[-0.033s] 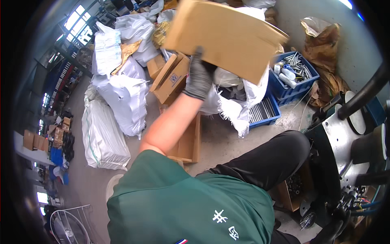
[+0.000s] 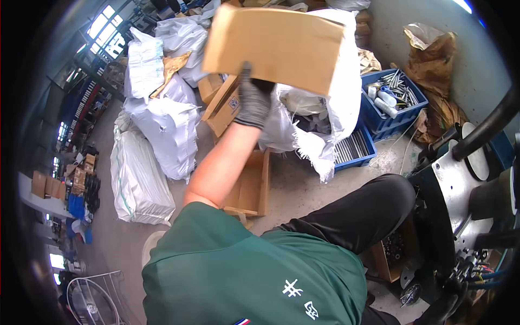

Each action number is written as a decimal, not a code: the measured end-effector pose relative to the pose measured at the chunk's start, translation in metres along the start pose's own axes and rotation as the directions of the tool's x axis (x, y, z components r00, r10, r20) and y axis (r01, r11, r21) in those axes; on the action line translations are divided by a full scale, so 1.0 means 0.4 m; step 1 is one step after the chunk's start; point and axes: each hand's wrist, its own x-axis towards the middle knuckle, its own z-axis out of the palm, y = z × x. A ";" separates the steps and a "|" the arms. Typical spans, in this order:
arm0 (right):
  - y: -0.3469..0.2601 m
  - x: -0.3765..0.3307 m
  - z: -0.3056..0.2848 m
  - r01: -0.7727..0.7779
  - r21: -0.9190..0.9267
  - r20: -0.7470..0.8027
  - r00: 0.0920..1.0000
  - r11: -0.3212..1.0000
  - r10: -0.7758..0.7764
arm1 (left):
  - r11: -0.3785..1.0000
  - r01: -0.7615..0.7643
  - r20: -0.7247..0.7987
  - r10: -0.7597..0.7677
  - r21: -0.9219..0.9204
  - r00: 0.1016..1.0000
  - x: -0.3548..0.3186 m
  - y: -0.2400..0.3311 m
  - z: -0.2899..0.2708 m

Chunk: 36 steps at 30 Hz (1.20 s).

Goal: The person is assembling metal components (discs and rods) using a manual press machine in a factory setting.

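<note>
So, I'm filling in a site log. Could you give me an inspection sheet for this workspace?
Surface: grey floor, partly covered.
Things in hand: brown rectangular cardboard piece, partly hiding an open white woven sack.
Clutter: other white woven sacks, open brown cardboard box, blue plastic crate of metal parts.
Hands: left hand, dark-gloved, grips the cardboard; right hand can't be made out.
Cables: thin blue cables, lower right.
Surroundings: pale grey wall, black-and-silver metal machine.
</note>
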 end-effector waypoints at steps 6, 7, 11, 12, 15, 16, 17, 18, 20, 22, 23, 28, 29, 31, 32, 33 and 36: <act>0.059 0.005 -0.029 -0.072 -0.010 0.068 0.995 0.997 0.072 | 0.936 -0.350 -0.656 0.294 0.048 0.695 0.105 0.264 -0.380; 0.061 -0.006 -0.044 -0.078 -0.022 0.054 0.995 0.997 0.079 | 0.921 -0.373 -0.678 0.346 0.113 0.648 0.121 0.250 -0.441; 0.062 -0.021 -0.069 -0.113 -0.096 0.021 0.993 0.989 0.115 | 0.995 0.088 -0.680 -0.092 -0.040 0.728 0.093 0.190 -0.678; 0.063 -0.018 -0.070 -0.125 -0.118 0.006 0.992 0.985 0.126 | 0.976 0.210 -0.687 -0.195 -0.062 0.700 0.064 0.168 -0.714; 0.054 -0.013 -0.041 -0.117 -0.101 0.032 0.992 0.988 0.120 | 0.949 0.284 -0.723 -0.101 0.136 0.683 -0.007 0.123 -0.808; 0.070 0.000 -0.020 -0.095 -0.028 0.099 0.990 0.995 0.097 | 0.927 0.266 -0.651 -0.033 0.264 0.758 -0.039 0.139 -0.862; 0.055 -0.005 -0.044 -0.097 -0.048 0.065 0.993 0.994 0.100 | 0.878 0.271 -0.687 0.086 0.395 0.722 -0.068 0.012 -0.797; 0.036 -0.020 -0.076 -0.097 -0.064 0.016 0.995 0.993 0.098 | 0.805 0.280 -0.686 0.202 0.523 0.699 -0.097 -0.083 -0.656; 0.022 -0.020 -0.081 -0.131 -0.027 -0.028 0.991 0.991 0.130 | 0.757 0.209 -0.543 0.220 0.619 0.811 -0.163 -0.148 -0.415; 0.014 -0.008 -0.072 -0.133 -0.060 0.014 0.991 0.989 0.134 | 0.700 0.053 -0.200 0.131 0.713 0.971 -0.218 -0.205 -0.288; -0.001 -0.004 -0.054 -0.128 -0.078 0.033 0.991 0.989 0.130 | 0.661 -0.033 -0.026 0.079 0.750 0.996 -0.244 -0.241 -0.222; -0.023 -0.033 -0.062 -0.182 -0.259 0.107 0.971 0.948 0.216 | 0.638 0.058 0.296 -0.434 0.768 0.851 -0.272 -0.526 -0.062; -0.020 -0.039 -0.064 -0.235 -0.266 0.124 0.953 0.935 0.275 | 0.576 0.060 0.301 -0.510 0.816 0.806 -0.265 -0.599 -0.088; -0.003 -0.056 -0.082 -0.376 -0.246 0.097 0.907 0.893 0.409 | 0.417 0.084 0.221 -0.630 0.905 0.744 -0.248 -0.750 -0.172; 0.019 -0.072 -0.102 -0.381 -0.251 0.076 0.909 0.890 0.410 | 0.321 0.069 0.165 -0.645 0.945 0.746 -0.246 -0.816 -0.203; 0.048 -0.084 -0.122 -0.425 -0.276 0.086 0.882 0.862 0.463 | 0.196 0.035 0.107 -0.665 0.980 0.739 -0.231 -0.876 -0.259; 0.074 -0.110 -0.122 -0.526 -0.345 0.014 0.825 0.777 0.565 | -0.076 0.059 -0.094 -0.644 0.995 0.759 -0.187 -1.023 -0.389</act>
